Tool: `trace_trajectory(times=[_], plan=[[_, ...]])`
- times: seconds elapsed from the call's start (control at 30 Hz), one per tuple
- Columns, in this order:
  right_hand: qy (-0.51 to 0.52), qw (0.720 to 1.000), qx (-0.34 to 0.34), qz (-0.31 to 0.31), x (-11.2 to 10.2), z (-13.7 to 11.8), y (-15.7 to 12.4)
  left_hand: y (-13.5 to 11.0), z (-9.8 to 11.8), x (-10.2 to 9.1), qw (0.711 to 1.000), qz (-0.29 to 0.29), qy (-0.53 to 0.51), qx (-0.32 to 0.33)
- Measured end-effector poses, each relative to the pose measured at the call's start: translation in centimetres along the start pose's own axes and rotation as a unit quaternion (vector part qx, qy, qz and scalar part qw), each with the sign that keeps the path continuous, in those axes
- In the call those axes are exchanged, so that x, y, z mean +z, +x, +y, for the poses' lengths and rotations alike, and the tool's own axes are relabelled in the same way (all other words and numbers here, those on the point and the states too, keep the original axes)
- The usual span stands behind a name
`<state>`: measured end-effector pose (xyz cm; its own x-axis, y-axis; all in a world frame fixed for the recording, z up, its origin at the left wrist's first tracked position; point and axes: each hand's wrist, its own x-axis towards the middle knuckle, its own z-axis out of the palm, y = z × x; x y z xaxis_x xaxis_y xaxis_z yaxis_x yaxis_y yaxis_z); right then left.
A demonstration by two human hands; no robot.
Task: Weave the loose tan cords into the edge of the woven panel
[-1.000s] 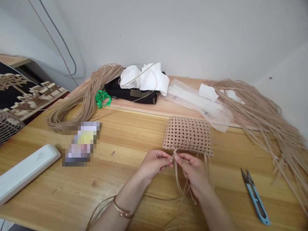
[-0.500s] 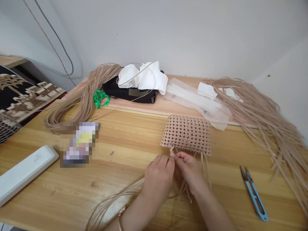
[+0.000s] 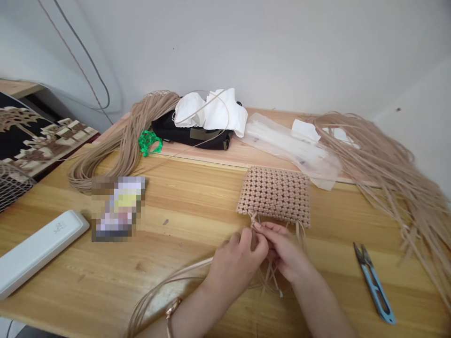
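A beige woven mat of knotted flat strips lies on the wooden table. Loose strip ends hang from its near edge. My left hand and my right hand meet at the mat's near left corner. Both hands pinch strips there, fingers pressed together over a small knot. Long strips trail from under my left hand toward the table's front edge. A bracelet sits on my left wrist.
Blue thread snips lie to the right. A white case and a blurred package are at left. Strip bundles lie right and back left. A black pouch with tissues and a plastic bag sit behind.
My left hand has moved right and rolled over the strips, closing against my right hand. The long strips have been drawn out to the left along the table.
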<state>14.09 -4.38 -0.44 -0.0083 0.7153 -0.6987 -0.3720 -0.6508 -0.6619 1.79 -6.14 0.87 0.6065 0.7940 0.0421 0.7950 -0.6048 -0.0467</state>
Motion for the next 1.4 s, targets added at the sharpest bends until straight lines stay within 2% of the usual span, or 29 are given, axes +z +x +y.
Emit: trace_trajectory(times=[0.13,0.43,0.7,0.83,1.1,1.23,1.4], plan=[[0.014,1.000,0.002,0.009,0.2,0.0,-0.1,0.0,-0.1,0.0,1.000,-0.021,0.013,0.017],[-0.011,1.000,-0.010,0.024,0.4,-0.3,-0.3,0.2,-0.2,-0.4,0.998,-0.060,0.024,-0.003],[-0.062,0.997,-0.044,0.021,0.0,-0.4,-0.1,0.3,-0.3,-0.7,0.997,-0.070,0.024,-0.004],[-0.086,0.993,-0.085,0.006,-0.2,-0.3,0.0,0.0,-0.3,-0.5,0.997,-0.078,0.023,-0.005],[-0.153,0.979,-0.138,0.001,-0.2,-0.2,0.0,-2.3,-1.9,0.4,0.992,-0.108,-0.059,-0.010],[-0.155,0.978,-0.139,-0.004,-0.3,-0.1,0.0,-2.4,-2.4,0.1,0.990,-0.121,-0.078,-0.005],[-0.153,0.978,-0.144,0.006,-0.2,-0.1,-0.1,-2.2,-2.2,0.2,0.988,-0.108,-0.107,-0.009]])
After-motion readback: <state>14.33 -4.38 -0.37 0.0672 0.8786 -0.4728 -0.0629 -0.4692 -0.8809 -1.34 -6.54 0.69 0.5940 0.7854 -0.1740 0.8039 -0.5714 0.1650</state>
